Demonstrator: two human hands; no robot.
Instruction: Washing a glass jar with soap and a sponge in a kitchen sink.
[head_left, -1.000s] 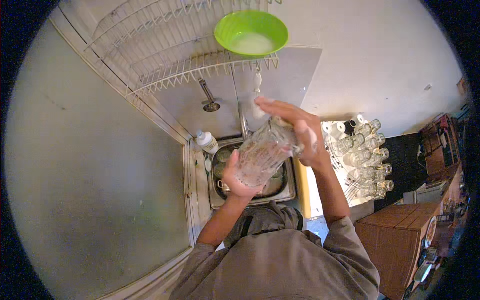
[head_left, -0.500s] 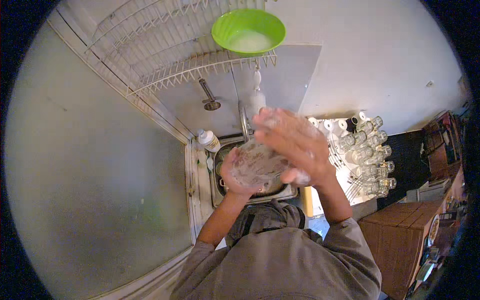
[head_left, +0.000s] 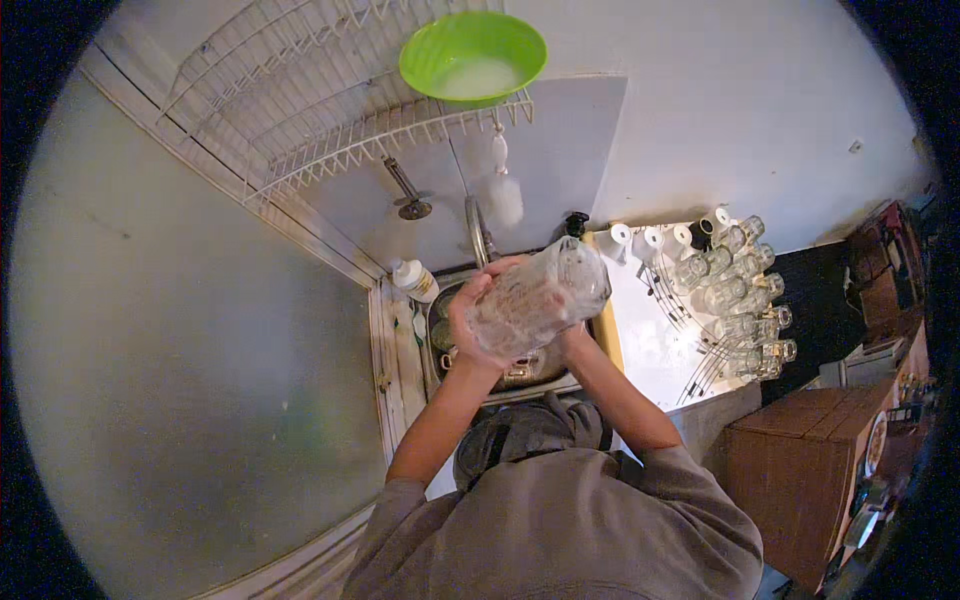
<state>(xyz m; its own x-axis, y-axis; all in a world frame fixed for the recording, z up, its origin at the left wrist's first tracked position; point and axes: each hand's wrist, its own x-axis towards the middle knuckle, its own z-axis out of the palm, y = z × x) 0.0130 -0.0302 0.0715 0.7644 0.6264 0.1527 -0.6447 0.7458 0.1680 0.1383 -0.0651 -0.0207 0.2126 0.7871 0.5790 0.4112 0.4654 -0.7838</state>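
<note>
A clear glass jar (head_left: 540, 300), coated in suds, is tilted above the sink (head_left: 500, 392) with one end toward the upper right. My left hand (head_left: 468, 318) is closed around its left end. Against the jar's underside, near the other end, is my right hand (head_left: 573, 342), curled behind the glass; most of its fingers are hidden. Below the jar, the sink holds glassware that shows only in part. The curved metal tap (head_left: 477, 232) rises just behind my hands.
A green bowl (head_left: 473, 58) of whitish liquid sits on the white wire rack (head_left: 330, 160) above. White bottle (head_left: 415, 281) stands left of the sink. On the white counter (head_left: 655, 345) at right are several glass jars (head_left: 735, 290) and white cups (head_left: 652, 240). A frosted window (head_left: 200, 330) fills the left side.
My right hand has moved from above the jar, where it was rubbing with suds, down to its underside. The jar now shows more fully, its far end turned toward the upper right.
</note>
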